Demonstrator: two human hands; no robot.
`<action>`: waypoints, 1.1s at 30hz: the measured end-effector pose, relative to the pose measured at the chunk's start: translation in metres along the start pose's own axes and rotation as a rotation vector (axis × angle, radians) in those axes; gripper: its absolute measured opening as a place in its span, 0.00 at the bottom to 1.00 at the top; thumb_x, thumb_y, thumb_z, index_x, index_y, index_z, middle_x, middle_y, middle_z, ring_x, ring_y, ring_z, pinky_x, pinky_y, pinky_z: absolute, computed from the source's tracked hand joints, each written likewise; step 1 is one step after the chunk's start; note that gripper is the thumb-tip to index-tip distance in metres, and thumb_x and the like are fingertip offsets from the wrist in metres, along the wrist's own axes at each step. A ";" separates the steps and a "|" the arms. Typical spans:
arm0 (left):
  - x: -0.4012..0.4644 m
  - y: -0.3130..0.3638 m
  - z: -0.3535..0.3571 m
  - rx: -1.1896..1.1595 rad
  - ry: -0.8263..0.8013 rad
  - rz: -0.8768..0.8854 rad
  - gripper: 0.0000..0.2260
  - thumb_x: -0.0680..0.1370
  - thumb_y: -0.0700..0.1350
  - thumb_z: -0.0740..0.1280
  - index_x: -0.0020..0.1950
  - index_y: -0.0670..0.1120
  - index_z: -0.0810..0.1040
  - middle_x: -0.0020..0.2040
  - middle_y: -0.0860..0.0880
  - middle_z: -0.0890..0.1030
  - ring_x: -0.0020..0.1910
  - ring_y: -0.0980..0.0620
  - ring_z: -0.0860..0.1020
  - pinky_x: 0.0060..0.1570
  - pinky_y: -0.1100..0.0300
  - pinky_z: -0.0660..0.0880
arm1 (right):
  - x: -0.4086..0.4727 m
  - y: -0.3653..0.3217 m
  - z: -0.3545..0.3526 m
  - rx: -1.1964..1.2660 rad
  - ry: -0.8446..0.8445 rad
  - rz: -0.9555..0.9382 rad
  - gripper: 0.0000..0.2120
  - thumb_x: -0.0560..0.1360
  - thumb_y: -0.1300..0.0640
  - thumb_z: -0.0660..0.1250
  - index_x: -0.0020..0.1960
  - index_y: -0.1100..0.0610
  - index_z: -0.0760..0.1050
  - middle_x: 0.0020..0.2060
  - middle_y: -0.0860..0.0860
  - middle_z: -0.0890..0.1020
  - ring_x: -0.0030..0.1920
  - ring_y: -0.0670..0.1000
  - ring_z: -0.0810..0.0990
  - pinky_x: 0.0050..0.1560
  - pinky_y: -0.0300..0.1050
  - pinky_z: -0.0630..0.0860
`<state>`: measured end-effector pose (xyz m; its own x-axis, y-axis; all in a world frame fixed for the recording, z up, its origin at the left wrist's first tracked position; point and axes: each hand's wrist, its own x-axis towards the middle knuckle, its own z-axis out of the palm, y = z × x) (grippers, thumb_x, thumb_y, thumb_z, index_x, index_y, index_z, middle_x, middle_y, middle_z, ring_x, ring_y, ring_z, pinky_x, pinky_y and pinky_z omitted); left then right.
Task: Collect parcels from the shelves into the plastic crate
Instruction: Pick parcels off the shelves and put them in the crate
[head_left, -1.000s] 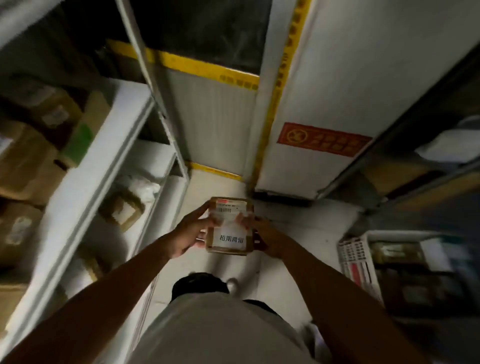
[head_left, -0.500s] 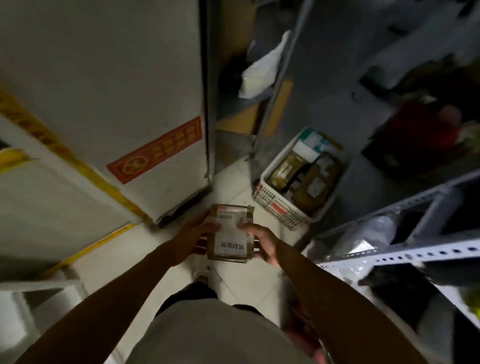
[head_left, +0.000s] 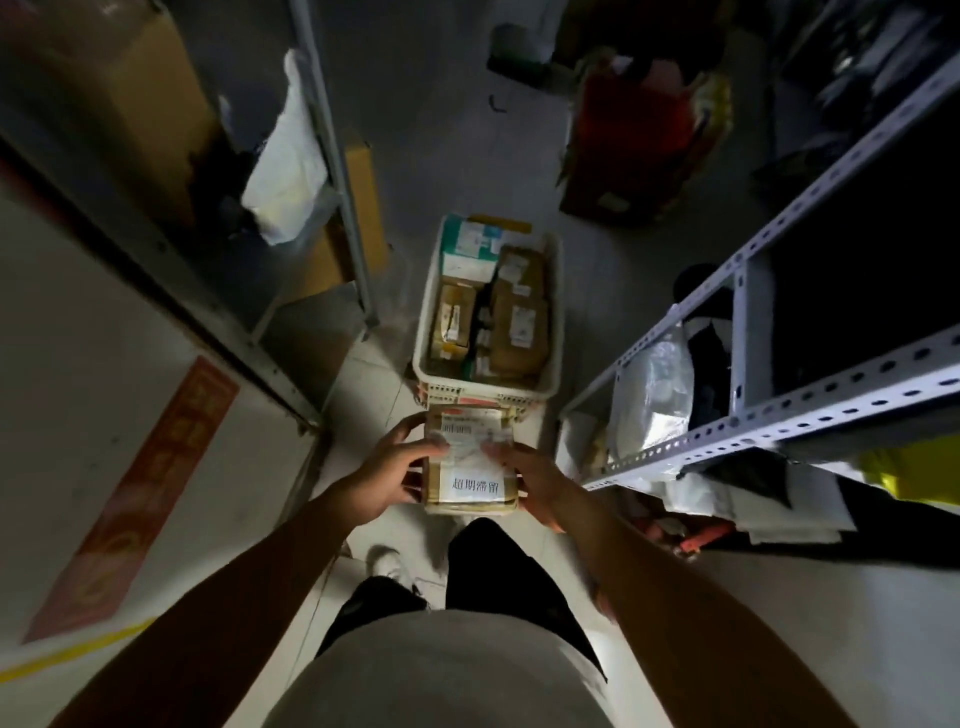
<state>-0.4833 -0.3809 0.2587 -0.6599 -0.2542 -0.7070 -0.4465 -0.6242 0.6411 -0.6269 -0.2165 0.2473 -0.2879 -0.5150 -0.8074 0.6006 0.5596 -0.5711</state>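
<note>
Small brown cardboard parcel, white labels on top, gripped by left hand and right hand, fingers curled round its sides, above the white plastic crate.

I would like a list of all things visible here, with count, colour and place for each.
parcel: one, brown with white labels, held before the crate
plastic crate: one, white, on the floor ahead, holding several brown parcels
metal shelving: grey-white, on the right
white bag: one, on the left shelf
red sign: one, on the white panel at left
red box: one, floor, far end
left hand: one, grips the parcel's left side
right hand: one, grips its right side
</note>
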 end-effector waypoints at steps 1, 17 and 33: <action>0.009 0.006 0.000 0.019 -0.017 -0.016 0.29 0.64 0.44 0.76 0.64 0.56 0.75 0.50 0.44 0.86 0.55 0.37 0.82 0.55 0.30 0.77 | 0.007 -0.003 -0.003 0.023 0.013 0.012 0.24 0.64 0.45 0.79 0.56 0.53 0.81 0.50 0.51 0.87 0.55 0.56 0.84 0.65 0.56 0.77; 0.255 0.118 -0.012 0.094 0.088 -0.210 0.29 0.66 0.43 0.70 0.65 0.64 0.76 0.55 0.46 0.85 0.54 0.39 0.82 0.50 0.48 0.77 | 0.226 -0.132 -0.068 0.107 0.002 0.171 0.18 0.71 0.55 0.78 0.59 0.51 0.79 0.49 0.51 0.85 0.55 0.52 0.83 0.52 0.48 0.77; 0.568 0.052 -0.061 0.221 0.278 -0.253 0.17 0.82 0.38 0.57 0.71 0.46 0.69 0.63 0.46 0.80 0.54 0.55 0.83 0.48 0.61 0.81 | 0.541 -0.099 -0.134 0.128 0.081 0.186 0.25 0.70 0.51 0.79 0.65 0.53 0.79 0.57 0.52 0.86 0.59 0.56 0.83 0.51 0.49 0.80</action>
<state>-0.8450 -0.6026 -0.1280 -0.3388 -0.3211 -0.8844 -0.7120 -0.5269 0.4641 -0.9421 -0.4636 -0.1526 -0.2194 -0.3537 -0.9093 0.7368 0.5508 -0.3920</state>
